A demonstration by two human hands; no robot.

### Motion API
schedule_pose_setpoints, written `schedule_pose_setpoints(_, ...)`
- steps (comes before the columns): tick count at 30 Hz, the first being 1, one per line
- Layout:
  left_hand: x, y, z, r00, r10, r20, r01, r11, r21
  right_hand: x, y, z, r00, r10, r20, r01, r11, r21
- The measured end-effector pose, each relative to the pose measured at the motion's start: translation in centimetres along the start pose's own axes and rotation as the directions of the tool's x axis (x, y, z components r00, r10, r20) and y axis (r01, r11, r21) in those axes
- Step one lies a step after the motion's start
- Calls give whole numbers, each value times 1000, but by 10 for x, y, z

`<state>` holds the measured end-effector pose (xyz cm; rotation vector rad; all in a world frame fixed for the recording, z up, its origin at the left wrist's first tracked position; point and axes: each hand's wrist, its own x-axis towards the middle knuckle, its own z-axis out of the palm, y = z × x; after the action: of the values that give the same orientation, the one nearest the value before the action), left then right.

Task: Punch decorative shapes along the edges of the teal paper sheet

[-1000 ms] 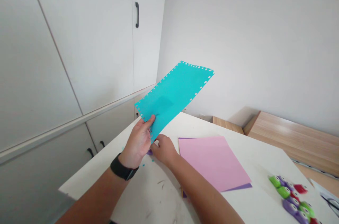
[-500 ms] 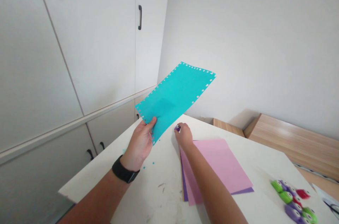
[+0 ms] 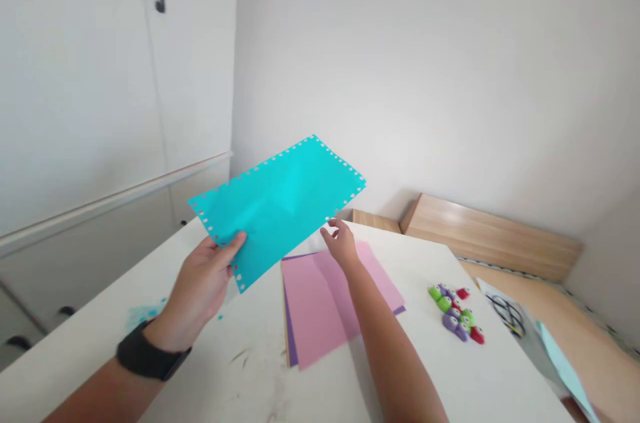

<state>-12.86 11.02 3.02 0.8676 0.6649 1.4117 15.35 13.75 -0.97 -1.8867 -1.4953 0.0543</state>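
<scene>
My left hand is shut on the near corner of a teal paper sheet, thumb on top. The sheet is lifted above the white table, and small holes are punched along its edges. My right hand hovers just under the sheet's far right edge, fingers loosely apart, with nothing visible in them. Below it a stack of pink paper lies on a purple sheet. A black watch sits on my left wrist.
A cluster of small green, purple and red craft punches lies to the right of the pink stack. Farther right are a clear bag with black scissors and a pale blue sheet. Teal scraps lie at left. White cabinets stand on the left, a wooden bench behind.
The view has swung right. My left hand tilted the teal sheet flatter. My right hand rose off the table to the sheet's edge; the small purple punch it held no longer shows.
</scene>
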Motion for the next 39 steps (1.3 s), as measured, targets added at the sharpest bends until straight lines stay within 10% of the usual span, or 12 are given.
schedule_pose_setpoints(8, -2, -27, 0, 991, -125, 39, 116, 977, 178, -82, 161, -190, 933, 293, -207, -347, 882, -319)
schedule_pose_setpoints(13, -8, -36, 1, 981, -183, 65, 166, 963, 213, -113, 203, -234, 916, 378, -132, -391, 776, -494)
schedule_pose_setpoints(25, -20, -30, 15, 990, -117, 77, 94, 961, 259, -106, 196, -204, 956, 290, -37, -270, 829, -489)
schedule_pose_setpoints(31, -23, -28, 18, 997, -15, 71, -2, 971, 240, -84, 125, -152, 986, 143, -91, -140, 990, 36)
schedule_pose_setpoints(34, -20, -31, 15, 997, 23, 69, -40, 969, 242, -81, 66, -118, 992, 118, -53, -67, 819, 570)
schedule_pose_setpoints(39, -17, -34, 10, 994, 83, 70, -98, 964, 248, -93, -2, -82, 992, 96, 84, -122, 518, 847)
